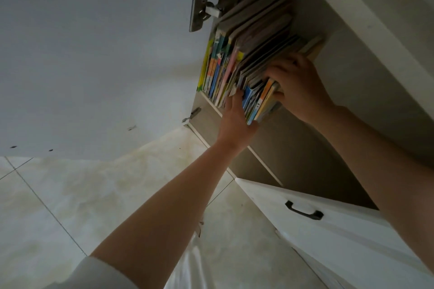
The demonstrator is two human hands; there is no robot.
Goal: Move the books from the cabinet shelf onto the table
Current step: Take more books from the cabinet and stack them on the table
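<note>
Open cabinet shelf (pixel 211 103) edge, upright books (pixel 237 58) packed left, right hand (pixel 298 87) fingers curled gripping bundle (pixel 260 101), left hand (pixel 234 122) flat, fingers straight against it, bare shelf room right.

**What the view leaves unseen**

The left hand (pixel 236 119) slides its fingertips between the books (pixel 244 54), so the tips are hidden. The right hand (pixel 298 87) covers the top edge of the outermost books, and its thumb is concealed behind their spines. Titles on the spines are too small and blurred to read. The cabinet shelf (pixel 211 103) shows only its front edge; the books cover the rest. The right forearm runs off the right edge. The open door (pixel 94 54) is cut by the top and left edges.
</note>
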